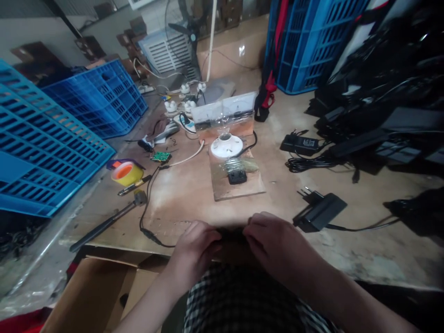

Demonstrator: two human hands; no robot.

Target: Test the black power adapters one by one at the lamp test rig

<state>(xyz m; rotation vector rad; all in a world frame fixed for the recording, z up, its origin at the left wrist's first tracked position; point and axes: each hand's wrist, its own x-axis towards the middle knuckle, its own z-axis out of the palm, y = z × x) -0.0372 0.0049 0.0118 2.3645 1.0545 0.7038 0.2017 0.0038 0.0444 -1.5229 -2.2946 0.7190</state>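
Note:
My left hand (196, 245) and my right hand (274, 240) are closed on the two ends of a small black piece (231, 233) at the table's front edge. It is dark and partly covered by the fingers, so its exact kind does not show. To the right of my right hand lies a black power adapter (322, 212) with its plug pins up. Ahead of the hands, a wooden board (222, 187) carries a white lamp socket (227, 147) with a clear bulb and a black outlet (237, 176). A thin black cable (147, 203) runs toward my left hand.
A hammer (107, 224), a yellow tape roll (128, 173) and a green circuit board (161, 156) lie at left. Blue crates (100, 95) stand behind them. Black adapters and cables (391, 125) are heaped at right. An open cardboard box (93, 291) is below left.

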